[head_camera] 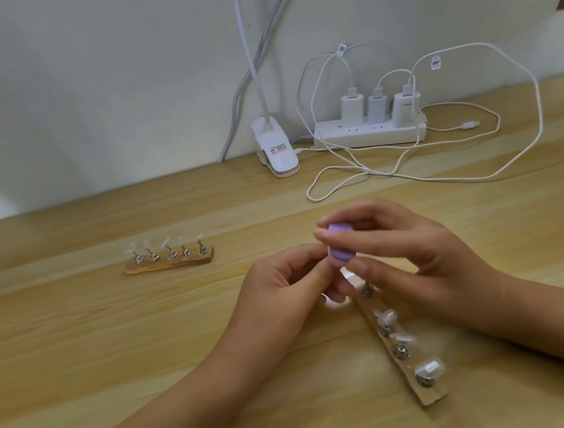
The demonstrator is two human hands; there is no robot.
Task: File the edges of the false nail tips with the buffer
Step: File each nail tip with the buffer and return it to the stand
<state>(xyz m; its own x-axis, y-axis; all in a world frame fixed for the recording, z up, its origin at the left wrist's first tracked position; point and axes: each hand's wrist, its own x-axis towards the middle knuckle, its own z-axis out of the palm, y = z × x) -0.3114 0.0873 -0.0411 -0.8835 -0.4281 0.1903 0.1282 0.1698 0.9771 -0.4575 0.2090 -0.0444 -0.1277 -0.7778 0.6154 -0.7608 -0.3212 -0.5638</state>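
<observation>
Buffer (442, 249) pinched in right hand (424, 252) fingers; left hand (279, 282) fingers pinch nail tip (351, 277).

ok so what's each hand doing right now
left hand: closed, fingers pinching a nail tip
right hand: grip closed on the purple buffer

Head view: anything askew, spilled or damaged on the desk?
Only small things. The near wooden stand of clear false nail tips lies diagonally at front right, while the far wooden stand sits roughly parallel to the wall. One white charging cable ends unplugged beside the white power strip. Nothing looks spilled or broken.
</observation>
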